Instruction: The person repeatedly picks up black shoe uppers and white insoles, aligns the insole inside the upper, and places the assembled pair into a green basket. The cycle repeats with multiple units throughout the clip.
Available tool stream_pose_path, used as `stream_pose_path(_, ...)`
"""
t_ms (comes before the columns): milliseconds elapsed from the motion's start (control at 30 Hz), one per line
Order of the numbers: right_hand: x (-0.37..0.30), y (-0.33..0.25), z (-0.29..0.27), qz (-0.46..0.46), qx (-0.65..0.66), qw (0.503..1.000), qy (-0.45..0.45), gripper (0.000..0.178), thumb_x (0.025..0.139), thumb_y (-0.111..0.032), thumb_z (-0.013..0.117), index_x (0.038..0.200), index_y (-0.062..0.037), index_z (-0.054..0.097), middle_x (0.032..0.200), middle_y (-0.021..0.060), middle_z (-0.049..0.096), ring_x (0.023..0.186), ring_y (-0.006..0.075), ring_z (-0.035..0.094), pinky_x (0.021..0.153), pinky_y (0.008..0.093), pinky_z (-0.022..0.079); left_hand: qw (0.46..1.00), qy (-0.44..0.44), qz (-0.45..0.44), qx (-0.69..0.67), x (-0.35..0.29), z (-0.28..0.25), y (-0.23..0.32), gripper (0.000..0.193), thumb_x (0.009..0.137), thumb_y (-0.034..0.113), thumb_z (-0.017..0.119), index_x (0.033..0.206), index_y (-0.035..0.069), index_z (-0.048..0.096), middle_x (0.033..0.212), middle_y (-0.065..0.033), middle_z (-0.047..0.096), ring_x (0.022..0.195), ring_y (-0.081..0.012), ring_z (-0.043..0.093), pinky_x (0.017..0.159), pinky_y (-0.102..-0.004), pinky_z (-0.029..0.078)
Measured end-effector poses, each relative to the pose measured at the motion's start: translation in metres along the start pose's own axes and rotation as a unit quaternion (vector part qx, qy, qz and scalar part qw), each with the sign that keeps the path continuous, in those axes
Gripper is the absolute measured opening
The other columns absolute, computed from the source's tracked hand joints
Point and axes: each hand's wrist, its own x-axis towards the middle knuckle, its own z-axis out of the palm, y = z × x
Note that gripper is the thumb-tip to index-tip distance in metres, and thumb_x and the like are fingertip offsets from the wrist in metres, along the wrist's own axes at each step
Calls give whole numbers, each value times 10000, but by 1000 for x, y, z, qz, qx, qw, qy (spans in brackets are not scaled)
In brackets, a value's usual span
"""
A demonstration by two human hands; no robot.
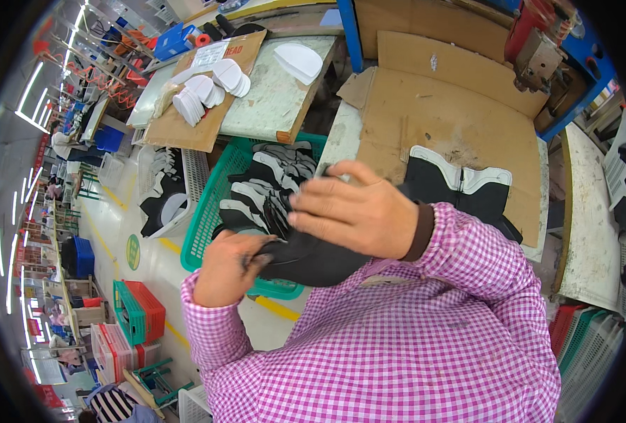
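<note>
My left hand [230, 266] is closed on the edge of a black shoe upper [316, 262], thumb and fingers pinching it in front of my body. Over its far side lies my right hand [366, 215], fingers stretched out and somewhat blurred; part of the upper is hidden beneath it. Just beyond both hands, a green plastic basket [199, 225] holds stacked black-and-white shoe uppers [260, 190]. To the right, another black upper with a white edge [461, 180] is spread flat on a cardboard sheet [443, 116].
A red and blue-framed machine [535, 46] stands over the cardboard at the far right. White shaped pieces [203, 92] lie on the table [256, 116] at the far left. A white crate [196, 176] with more black pieces sits left of the basket. Stacked crates [140, 310] stand on the floor.
</note>
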Motion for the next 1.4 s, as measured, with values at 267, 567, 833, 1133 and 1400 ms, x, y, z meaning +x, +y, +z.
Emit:
stream_pose_path(267,-50,28,-28,166,1,986,-28,445,722,-33,688,1153,-59,579,1275,138,535,1168,315,511,900,400,418,896,247,-332,161,-71,0,-104,233,803,137,653,889,-64,573,691,-253,535,606,-355,519,595,-391,438)
stream_pose_path(567,-89,30,-43,224,1,973,-55,421,708,7,696,1110,-55,591,1262,127,543,1169,314,511,894,414,418,876,118,-442,154,24,118,-199,632,802,115,602,1314,-124,317,925,-305,624,880,-410,632,769,-467,502)
stream_pose_path(833,-156,47,-104,353,-114,924,-90,378,729,-26,685,1095,-54,596,1251,131,548,1131,322,526,906,403,419,880,26,-440,176,80,177,-195,449,827,133,581,1241,-12,487,981,-222,649,890,-367,642,767,-438,509)
stream_pose_path(1133,-239,77,-115,461,-215,818,-269,546,677,-303,765,1128,-63,573,1237,143,537,1199,313,459,972,445,357,970,215,-89,-72,149,121,-107,384,820,79,599,1199,26,563,1004,-156,671,812,-256,661,729,-337,512)
stream_pose_path(1400,-177,33,-130,371,-186,893,-173,360,598,-126,768,879,-94,545,824,43,562,844,248,553,845,405,378,922,175,131,-318,210,153,13,433,808,-46,565,1238,-23,514,1208,-191,579,1067,-281,594,920,-335,462)
